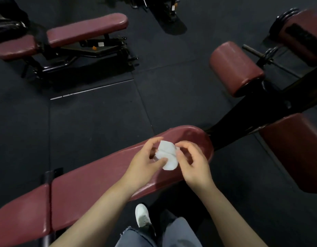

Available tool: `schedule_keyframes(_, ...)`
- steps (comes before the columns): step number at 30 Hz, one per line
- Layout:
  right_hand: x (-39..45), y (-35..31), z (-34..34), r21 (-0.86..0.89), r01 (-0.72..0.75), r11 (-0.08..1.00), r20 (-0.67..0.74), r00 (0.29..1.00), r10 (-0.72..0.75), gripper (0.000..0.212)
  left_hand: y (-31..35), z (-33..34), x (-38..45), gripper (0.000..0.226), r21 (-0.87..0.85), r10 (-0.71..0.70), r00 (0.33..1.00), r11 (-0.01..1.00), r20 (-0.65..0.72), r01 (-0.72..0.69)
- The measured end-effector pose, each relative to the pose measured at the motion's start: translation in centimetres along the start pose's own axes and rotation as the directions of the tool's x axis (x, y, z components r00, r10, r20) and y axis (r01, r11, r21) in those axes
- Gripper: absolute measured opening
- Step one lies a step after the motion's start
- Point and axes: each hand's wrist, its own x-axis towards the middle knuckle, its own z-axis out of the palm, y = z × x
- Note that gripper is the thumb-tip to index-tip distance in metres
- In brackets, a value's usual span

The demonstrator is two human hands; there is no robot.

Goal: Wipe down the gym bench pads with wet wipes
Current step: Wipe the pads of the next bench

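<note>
Head view: your 2 hands pinch a folded white wet wipe (167,154), left hand (145,164) thumb and fingers on its left edge, right hand (193,163) curled fingertips on its right, above the maroon bench pad (93,179).

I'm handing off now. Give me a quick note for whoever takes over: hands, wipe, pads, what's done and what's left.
Left hand and right hand both pinch the folded white wet wipe, held above the near bench pad.
The wipe is not on the pad.
Done: can't tell whether any pad is wiped.
Left: wipe the near pad, then the far bench and the roller pad.
</note>
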Motion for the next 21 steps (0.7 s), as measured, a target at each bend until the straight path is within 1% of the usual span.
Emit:
schedule_keyframes(1,0.0,0.4,0.1,-0.105,0.063,0.993,0.024,0.998,-0.060,0.017,-0.3,0.0,0.3,0.057,0.021,-0.009,1.000,1.000,0.000,0.009)
schedule_keyframes(2,0.1,0.9,0.1,-0.156,0.068,0.985,0.050,0.997,-0.061,0.021,-0.6,0.1,0.6,0.057,0.035,-0.017,1.000,0.999,0.007,0.017)
schedule_keyframes(3,0.5,1.5,0.1,-0.182,0.035,0.983,0.077,0.997,-0.021,0.025,-1.0,0.3,1.1,0.058,0.039,-0.022,1.000,0.999,0.021,0.021)
schedule_keyframes(5,1.5,2.7,0.1,-0.194,-0.072,0.978,0.153,0.983,0.102,0.027,-1.8,0.6,2.3,0.061,0.043,-0.029,0.999,0.999,0.039,0.028)
schedule_keyframes(7,2.6,4.0,0.1,-0.165,-0.157,0.974,0.235,0.953,0.193,0.019,-2.8,1.1,3.6,0.068,0.059,-0.051,0.998,0.997,0.034,0.049)
schedule_keyframes(9,3.7,5.6,0.3,-0.135,-0.167,0.977,0.274,0.941,0.199,0.010,-4.0,1.8,5.0,0.070,0.077,-0.070,0.997,0.995,0.018,0.068)
schedule_keyframes(11,5.1,7.6,0.5,-0.153,-0.168,0.974,0.275,0.939,0.205,0.009,-5.4,2.7,6.5,0.067,0.112,-0.069,0.998,0.991,0.000,0.068)
schedule_keyframes(13,7.3,10.1,0.2,-0.209,-0.218,0.953,0.226,0.938,0.264,0.006,-7.3,3.5,7.9,0.061,0.181,-0.085,0.996,0.980,-0.020,0.087)
schedule_keyframes(15,10.3,12.8,-0.8,-0.256,-0.279,0.926,0.113,0.942,0.315,0.008,-9.4,4.0,9.0,0.058,0.295,-0.145,0.989,0.944,-0.035,0.149)
schedule_keyframes(16,12.1,14.1,-1.5,-0.289,-0.285,0.914,0.041,0.950,0.309,0.009,-10.6,4.2,9.5,0.059,0.342,-0.174,0.984,0.922,-0.048,0.180)
schedule_keyframes(18,15.7,16.4,-3.0,-0.373,-0.239,0.897,-0.111,0.971,0.213,0.002,-12.8,4.6,10.2,0.059,0.404,-0.207,0.975,0.888,-0.076,0.220)
schedule_keyframes(19,17.3,17.3,-3.5,-0.425,-0.208,0.881,-0.173,0.974,0.147,0.004,-13.7,4.9,10.3,0.059,0.427,-0.215,0.972,0.873,-0.094,0.235)
schedule_keyframes(20,18.8,18.3,-3.8,-0.495,-0.181,0.850,-0.207,0.975,0.088,0.009,-14.6,5.2,10.4,0.058,0.450,-0.221,0.968,0.857,-0.117,0.250)
schedule_keyframes(21,19.9,19.2,-3.8,-0.575,-0.161,0.802,-0.212,0.976,0.044,0.015,-15.3,5.5,10.4,0.057,0.467,-0.231,0.962,0.841,-0.142,0.271)
